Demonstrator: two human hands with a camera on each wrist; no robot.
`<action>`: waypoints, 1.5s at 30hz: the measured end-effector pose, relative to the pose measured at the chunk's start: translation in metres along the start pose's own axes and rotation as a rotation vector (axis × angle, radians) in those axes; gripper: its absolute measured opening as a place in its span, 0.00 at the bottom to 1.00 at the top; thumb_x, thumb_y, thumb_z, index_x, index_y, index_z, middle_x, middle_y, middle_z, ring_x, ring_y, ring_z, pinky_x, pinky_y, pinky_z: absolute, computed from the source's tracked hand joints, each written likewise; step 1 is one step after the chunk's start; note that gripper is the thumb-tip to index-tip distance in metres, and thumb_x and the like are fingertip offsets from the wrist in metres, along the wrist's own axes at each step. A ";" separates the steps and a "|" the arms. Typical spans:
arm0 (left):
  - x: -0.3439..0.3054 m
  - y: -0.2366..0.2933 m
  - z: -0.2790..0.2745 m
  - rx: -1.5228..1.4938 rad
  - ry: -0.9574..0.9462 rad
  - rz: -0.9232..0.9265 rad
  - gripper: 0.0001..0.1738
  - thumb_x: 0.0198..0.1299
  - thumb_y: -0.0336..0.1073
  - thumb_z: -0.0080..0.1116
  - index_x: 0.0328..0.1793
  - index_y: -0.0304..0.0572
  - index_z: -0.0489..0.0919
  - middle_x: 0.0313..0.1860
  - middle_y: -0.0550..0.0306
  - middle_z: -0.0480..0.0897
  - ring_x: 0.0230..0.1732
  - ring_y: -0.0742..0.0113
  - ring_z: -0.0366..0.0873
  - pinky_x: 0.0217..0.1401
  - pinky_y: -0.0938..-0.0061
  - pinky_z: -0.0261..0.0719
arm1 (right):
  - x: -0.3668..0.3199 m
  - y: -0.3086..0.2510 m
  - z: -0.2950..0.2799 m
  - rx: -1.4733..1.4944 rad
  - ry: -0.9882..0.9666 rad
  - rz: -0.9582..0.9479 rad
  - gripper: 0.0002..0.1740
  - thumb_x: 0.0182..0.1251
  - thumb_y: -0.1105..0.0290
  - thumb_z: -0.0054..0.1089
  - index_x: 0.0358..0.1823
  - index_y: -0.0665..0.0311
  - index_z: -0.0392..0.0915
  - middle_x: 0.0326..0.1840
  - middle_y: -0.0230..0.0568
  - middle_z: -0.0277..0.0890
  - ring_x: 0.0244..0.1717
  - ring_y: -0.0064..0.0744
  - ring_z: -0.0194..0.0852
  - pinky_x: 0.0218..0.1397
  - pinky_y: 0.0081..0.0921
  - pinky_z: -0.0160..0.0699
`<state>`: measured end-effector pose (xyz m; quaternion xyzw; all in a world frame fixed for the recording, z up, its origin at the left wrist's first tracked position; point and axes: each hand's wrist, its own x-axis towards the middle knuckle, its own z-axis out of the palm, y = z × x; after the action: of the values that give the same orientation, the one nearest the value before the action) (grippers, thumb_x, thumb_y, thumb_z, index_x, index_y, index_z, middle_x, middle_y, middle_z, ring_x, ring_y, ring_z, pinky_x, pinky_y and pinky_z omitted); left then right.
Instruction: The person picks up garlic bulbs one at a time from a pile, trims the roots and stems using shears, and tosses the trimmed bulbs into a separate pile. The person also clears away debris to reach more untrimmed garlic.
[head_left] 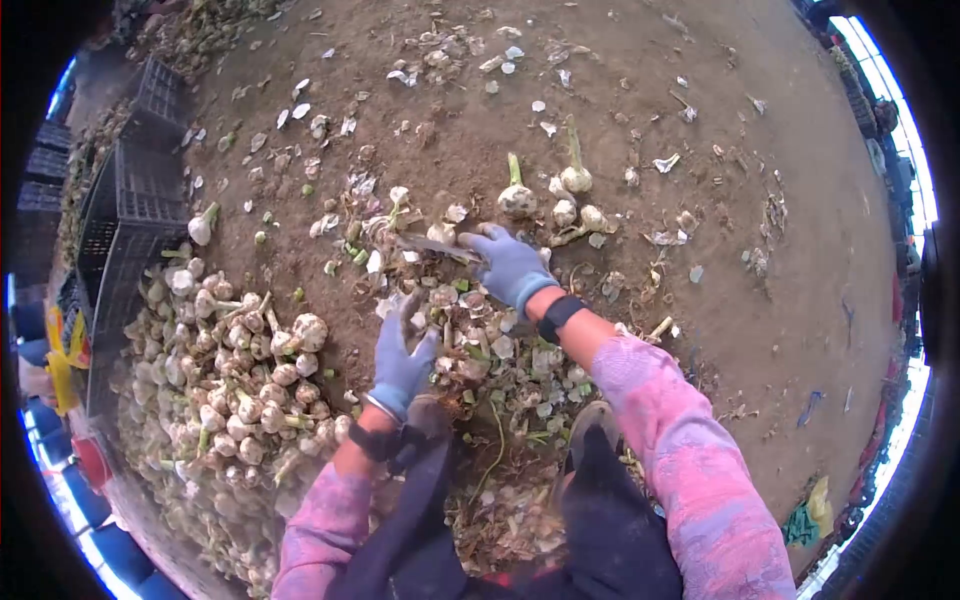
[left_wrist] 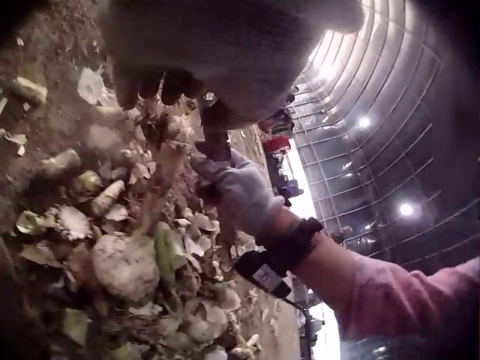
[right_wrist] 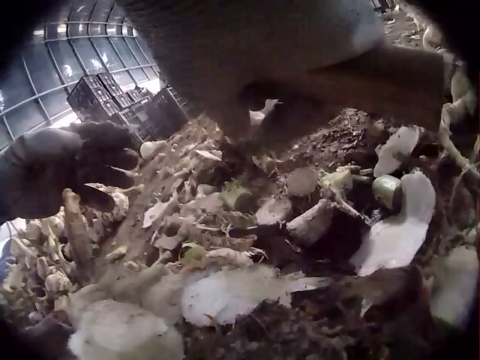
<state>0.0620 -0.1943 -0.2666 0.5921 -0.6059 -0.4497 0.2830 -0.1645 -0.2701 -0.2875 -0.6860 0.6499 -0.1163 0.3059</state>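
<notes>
1. Right hand [head_left: 512, 270]: clenched round a knife-like tool [head_left: 447, 248]. Its wooden handle [right_wrist: 397, 84] crosses below the palm in the right wrist view; the blade points toward the person's left, low over the scraps [head_left: 505, 350].
2. Left hand [head_left: 403, 368]: released, nothing seen in it. Fingers parted and pointing forward, thumb toward the right hand; well apart from the blade.
3. Garlic bulbs: a large heap [head_left: 250, 385] on the person's left, beside a dark crate [head_left: 150, 190]. Two stemmed bulbs, one [head_left: 517, 200] just beyond the right hand, the other [head_left: 576, 179] a little farther out, with smaller ones near them. Whether any bulb touches the blade, cannot tell.
4. Handling, by judgement: take a bulb by its round body, stem outward, so the fingers sit behind the edge. Keep the left thumb out of the blade's line.
5. Firm, short strokes at the stem would suit better than long ones; dry skins probably slip under a glove, so seat the bulb before pressing. Too close to the body of the bulb and the blade may nick cloves.
6. Pose: right forearm reaches forward and inward from the person's right, glove over the scraps, back of the hand mostly up. Left forearm lies nearer the body, rising forward beside the heap, wrist close to the knee.
</notes>
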 end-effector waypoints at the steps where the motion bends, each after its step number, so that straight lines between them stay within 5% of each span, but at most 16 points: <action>1: -0.001 -0.014 -0.002 0.132 0.052 0.080 0.33 0.64 0.37 0.65 0.74 0.36 0.69 0.65 0.46 0.77 0.66 0.57 0.74 0.70 0.66 0.73 | 0.005 -0.009 -0.003 -0.007 -0.041 0.051 0.25 0.64 0.65 0.63 0.64 0.46 0.76 0.63 0.42 0.75 0.56 0.51 0.80 0.59 0.43 0.80; 6: 0.048 -0.058 -0.033 0.348 0.270 0.202 0.37 0.63 0.42 0.65 0.77 0.42 0.66 0.76 0.42 0.67 0.74 0.47 0.66 0.79 0.55 0.62 | 0.033 -0.025 0.003 0.113 0.107 -0.098 0.29 0.63 0.69 0.59 0.67 0.46 0.73 0.67 0.45 0.72 0.55 0.56 0.80 0.57 0.45 0.81; 11: 0.158 -0.108 -0.089 0.509 0.414 0.151 0.46 0.63 0.53 0.64 0.83 0.49 0.59 0.84 0.38 0.52 0.85 0.45 0.46 0.84 0.51 0.45 | 0.055 -0.026 0.016 -0.045 -0.217 0.030 0.35 0.61 0.71 0.59 0.71 0.38 0.69 0.75 0.51 0.64 0.57 0.57 0.80 0.58 0.43 0.82; 18: 0.236 -0.131 -0.100 0.645 0.355 -0.256 0.41 0.65 0.64 0.55 0.81 0.60 0.64 0.83 0.43 0.58 0.83 0.36 0.49 0.83 0.43 0.40 | 0.042 0.031 0.021 0.679 -0.106 0.098 0.33 0.67 0.64 0.67 0.73 0.55 0.68 0.52 0.46 0.85 0.47 0.44 0.85 0.51 0.36 0.82; 21: 0.184 -0.096 -0.007 0.759 0.200 0.339 0.28 0.65 0.54 0.54 0.69 0.58 0.76 0.72 0.52 0.74 0.79 0.39 0.59 0.82 0.41 0.44 | 0.013 0.020 -0.040 1.119 -0.238 0.321 0.26 0.71 0.62 0.66 0.66 0.62 0.72 0.42 0.36 0.84 0.34 0.27 0.80 0.39 0.27 0.81; 22: 0.165 -0.040 0.006 0.634 -0.074 0.286 0.27 0.61 0.50 0.56 0.67 0.58 0.77 0.67 0.54 0.77 0.71 0.42 0.66 0.77 0.43 0.54 | 0.004 0.023 -0.048 1.170 -0.215 0.300 0.20 0.73 0.61 0.64 0.60 0.64 0.75 0.36 0.31 0.81 0.29 0.20 0.76 0.32 0.23 0.78; 23: 0.137 -0.064 0.043 0.737 0.127 0.583 0.25 0.54 0.44 0.57 0.61 0.57 0.79 0.55 0.56 0.78 0.54 0.47 0.71 0.62 0.49 0.64 | -0.004 0.029 -0.056 1.260 -0.257 0.349 0.17 0.73 0.61 0.64 0.56 0.63 0.76 0.34 0.31 0.80 0.27 0.18 0.75 0.30 0.22 0.77; 25: 0.089 0.033 0.057 0.603 -0.653 0.248 0.28 0.57 0.47 0.59 0.66 0.58 0.79 0.74 0.48 0.71 0.77 0.40 0.61 0.79 0.46 0.53 | -0.020 0.030 -0.067 1.366 -0.274 0.426 0.10 0.75 0.61 0.61 0.44 0.59 0.76 0.27 0.26 0.76 0.26 0.16 0.73 0.27 0.20 0.73; 26: 0.060 -0.010 0.069 0.300 -0.707 0.408 0.34 0.61 0.47 0.63 0.76 0.61 0.72 0.83 0.46 0.58 0.85 0.44 0.48 0.85 0.49 0.43 | -0.030 0.029 -0.072 1.432 -0.289 0.428 0.09 0.75 0.61 0.61 0.44 0.59 0.76 0.27 0.26 0.76 0.26 0.16 0.73 0.27 0.20 0.73; 28: 0.045 -0.001 0.064 -0.076 -0.762 0.153 0.36 0.60 0.49 0.66 0.76 0.61 0.71 0.82 0.43 0.60 0.84 0.45 0.51 0.83 0.54 0.53 | -0.056 0.023 -0.082 1.569 -0.328 0.443 0.09 0.76 0.61 0.60 0.44 0.59 0.77 0.26 0.26 0.76 0.25 0.17 0.73 0.27 0.19 0.72; 30: 0.041 0.024 0.043 -0.124 -0.406 0.035 0.37 0.60 0.50 0.68 0.76 0.54 0.70 0.79 0.41 0.65 0.81 0.45 0.58 0.81 0.57 0.60 | -0.081 0.013 -0.086 1.604 -0.314 0.551 0.10 0.77 0.61 0.58 0.44 0.59 0.77 0.25 0.25 0.74 0.25 0.17 0.72 0.29 0.18 0.72; 32: 0.037 0.052 0.024 0.051 -0.186 0.434 0.45 0.53 0.50 0.73 0.75 0.43 0.67 0.73 0.40 0.70 0.77 0.43 0.63 0.79 0.53 0.63 | -0.104 0.009 -0.078 1.656 -0.350 0.541 0.10 0.77 0.60 0.57 0.44 0.59 0.78 0.26 0.25 0.74 0.25 0.17 0.71 0.29 0.18 0.71; 34: 0.026 0.079 0.015 0.050 -0.216 0.634 0.51 0.46 0.51 0.78 0.73 0.40 0.66 0.71 0.39 0.70 0.75 0.39 0.65 0.77 0.51 0.64 | -0.115 -0.031 -0.092 1.583 -0.368 0.571 0.11 0.76 0.58 0.59 0.43 0.58 0.78 0.24 0.24 0.72 0.23 0.17 0.69 0.28 0.18 0.69; 37: -0.007 0.077 0.026 -0.269 -0.403 0.088 0.39 0.50 0.40 0.75 0.69 0.37 0.72 0.65 0.44 0.77 0.65 0.52 0.75 0.70 0.63 0.71 | -0.134 -0.039 -0.093 1.367 -0.483 0.486 0.14 0.72 0.56 0.65 0.45 0.60 0.81 0.28 0.25 0.76 0.26 0.17 0.73 0.30 0.20 0.72; 41: -0.043 0.091 0.029 -0.715 -0.305 -0.135 0.23 0.63 0.38 0.63 0.60 0.32 0.78 0.54 0.51 0.84 0.55 0.62 0.82 0.63 0.69 0.77 | -0.157 -0.036 -0.089 0.777 -0.038 0.013 0.14 0.68 0.60 0.69 0.48 0.61 0.82 0.33 0.30 0.82 0.34 0.25 0.82 0.38 0.25 0.78; 45: -0.051 0.079 0.031 -0.903 -0.625 0.021 0.25 0.70 0.48 0.54 0.61 0.33 0.79 0.61 0.47 0.82 0.61 0.61 0.80 0.68 0.66 0.75 | -0.172 -0.027 -0.104 0.224 0.181 -0.351 0.18 0.58 0.62 0.71 0.51 0.54 0.84 0.32 0.39 0.81 0.34 0.40 0.82 0.37 0.35 0.78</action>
<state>0.0052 -0.1463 -0.2013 0.2438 -0.4138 -0.8166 0.3201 -0.2217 -0.1333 -0.1497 -0.7372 0.5283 -0.3002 0.2955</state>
